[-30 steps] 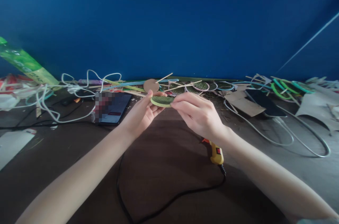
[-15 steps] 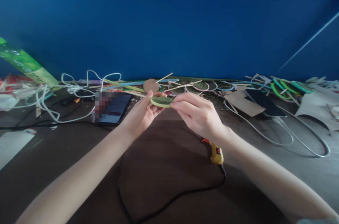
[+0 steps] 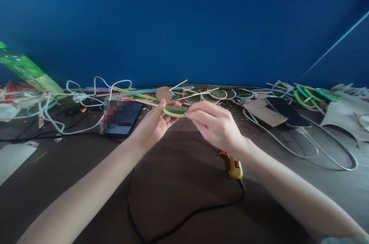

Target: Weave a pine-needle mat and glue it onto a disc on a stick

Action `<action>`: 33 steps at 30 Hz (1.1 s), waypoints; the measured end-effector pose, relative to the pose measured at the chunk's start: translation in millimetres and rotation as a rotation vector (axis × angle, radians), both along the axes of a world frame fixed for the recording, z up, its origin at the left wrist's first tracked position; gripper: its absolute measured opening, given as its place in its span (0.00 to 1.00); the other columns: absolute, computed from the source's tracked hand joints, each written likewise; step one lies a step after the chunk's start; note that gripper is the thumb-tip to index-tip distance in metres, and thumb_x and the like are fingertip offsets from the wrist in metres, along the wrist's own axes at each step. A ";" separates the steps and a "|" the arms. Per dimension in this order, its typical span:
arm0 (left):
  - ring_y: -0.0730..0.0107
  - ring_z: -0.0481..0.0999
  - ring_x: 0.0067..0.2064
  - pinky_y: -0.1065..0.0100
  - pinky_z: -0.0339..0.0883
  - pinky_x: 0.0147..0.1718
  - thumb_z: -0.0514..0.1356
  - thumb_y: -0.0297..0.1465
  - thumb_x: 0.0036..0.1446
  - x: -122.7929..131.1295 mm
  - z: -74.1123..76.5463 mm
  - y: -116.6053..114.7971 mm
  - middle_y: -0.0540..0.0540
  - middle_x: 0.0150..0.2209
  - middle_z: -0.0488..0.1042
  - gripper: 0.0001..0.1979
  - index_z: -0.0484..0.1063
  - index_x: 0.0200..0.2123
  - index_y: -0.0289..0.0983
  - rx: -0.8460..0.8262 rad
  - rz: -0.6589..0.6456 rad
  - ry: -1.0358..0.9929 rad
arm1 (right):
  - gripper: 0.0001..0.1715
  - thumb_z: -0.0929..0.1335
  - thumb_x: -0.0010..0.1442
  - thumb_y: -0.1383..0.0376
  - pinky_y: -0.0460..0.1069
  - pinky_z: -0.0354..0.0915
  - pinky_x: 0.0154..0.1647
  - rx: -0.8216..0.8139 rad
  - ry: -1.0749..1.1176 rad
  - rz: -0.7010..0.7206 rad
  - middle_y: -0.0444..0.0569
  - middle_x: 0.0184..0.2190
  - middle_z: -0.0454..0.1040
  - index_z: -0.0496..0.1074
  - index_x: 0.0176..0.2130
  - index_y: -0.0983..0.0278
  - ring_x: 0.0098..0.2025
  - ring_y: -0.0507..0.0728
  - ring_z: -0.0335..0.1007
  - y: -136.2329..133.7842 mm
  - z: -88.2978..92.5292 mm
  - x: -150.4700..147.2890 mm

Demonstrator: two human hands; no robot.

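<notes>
A flat round green disc (image 3: pixel 175 111) with a pale yellow-green rim is held up between both hands above the dark table. My left hand (image 3: pixel 155 123) grips its left side, thumb at the edge and fingers curled below. The fingertips of my right hand (image 3: pixel 215 123) pinch its right edge. Just behind my left hand is a brown round piece (image 3: pixel 164 93) with a thin stick across it. Below my right hand lies a yellow tool (image 3: pixel 235 168) with a red switch and a black cord, its front end partly hidden.
A phone (image 3: pixel 123 119) lies left of my left hand, near tangled white cables (image 3: pixel 53 111) and a tilted green bottle (image 3: pixel 29 69). Hoops (image 3: pixel 219 94) and sticks line the blue wall. Rightward are cardboard (image 3: pixel 266 112), a second phone (image 3: pixel 288 112) and a looped cable (image 3: pixel 350 155).
</notes>
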State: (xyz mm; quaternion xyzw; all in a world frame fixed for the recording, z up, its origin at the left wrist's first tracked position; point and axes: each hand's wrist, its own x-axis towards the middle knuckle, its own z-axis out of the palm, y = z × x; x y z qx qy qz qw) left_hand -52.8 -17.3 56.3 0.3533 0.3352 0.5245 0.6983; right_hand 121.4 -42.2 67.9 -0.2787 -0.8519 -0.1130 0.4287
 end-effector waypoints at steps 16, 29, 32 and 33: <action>0.70 0.74 0.40 0.66 0.64 0.45 0.58 0.33 0.57 0.5 -6.6 1.6 0.47 0.36 0.77 0.08 0.74 0.30 0.36 -0.032 0.009 0.015 | 0.12 0.60 0.61 0.73 0.46 0.65 0.31 -0.081 0.039 0.005 0.50 0.32 0.72 0.70 0.30 0.66 0.34 0.51 0.68 -1.3 1.5 0.3; 0.69 0.74 0.36 0.67 0.65 0.41 0.57 0.31 0.57 3.5 -3.7 -0.1 0.45 0.32 0.77 0.10 0.76 0.27 0.35 -0.092 0.030 0.010 | 0.12 0.61 0.61 0.72 0.46 0.63 0.30 -0.036 0.036 -0.039 0.50 0.28 0.71 0.72 0.31 0.68 0.31 0.51 0.67 -0.9 3.4 0.3; 0.70 0.74 0.36 0.68 0.66 0.40 0.56 0.30 0.58 3.8 -4.2 0.3 0.45 0.32 0.77 0.10 0.75 0.28 0.34 -0.094 0.033 0.001 | 0.12 0.61 0.61 0.72 0.46 0.63 0.29 -0.040 0.039 -0.034 0.50 0.28 0.71 0.72 0.31 0.68 0.30 0.51 0.67 -1.3 3.9 -0.1; 0.70 0.74 0.36 0.68 0.66 0.40 0.56 0.30 0.58 4.0 -4.1 0.1 0.46 0.32 0.77 0.10 0.75 0.28 0.34 -0.097 0.036 -0.003 | 0.12 0.61 0.61 0.72 0.46 0.63 0.29 -0.042 0.039 -0.033 0.50 0.28 0.71 0.72 0.31 0.68 0.30 0.51 0.67 -1.5 4.1 -0.2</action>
